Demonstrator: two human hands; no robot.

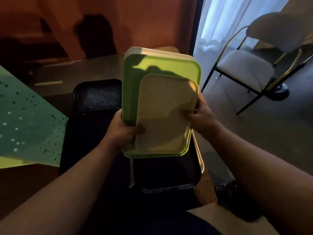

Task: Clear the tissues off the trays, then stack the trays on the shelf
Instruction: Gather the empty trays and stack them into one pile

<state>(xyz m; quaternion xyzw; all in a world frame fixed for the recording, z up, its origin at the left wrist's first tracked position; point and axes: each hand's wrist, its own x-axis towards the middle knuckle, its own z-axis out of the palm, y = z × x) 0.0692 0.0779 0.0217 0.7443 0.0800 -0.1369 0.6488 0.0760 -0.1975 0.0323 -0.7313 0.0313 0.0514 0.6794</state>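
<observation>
Both the left hand (pixel 126 131) and the right hand (pixel 202 118) are clamped on opposite edges of the lime-green plastic tray (pixel 135 92), apparently so the small cream plastic tray (pixel 162 119) atop it cannot slide off.

Both bare forearms reach in from the lower corners of the frame and converge near its centre. The left hand (pixel 124 131) sits just left of centre, fingers curled closed, thumb pressed forward on top. The right hand (pixel 202 116) sits slightly higher, right of centre, its fingers wrapped shut and thumb pointing inward toward the left. Both wrists are roughly straight.
</observation>
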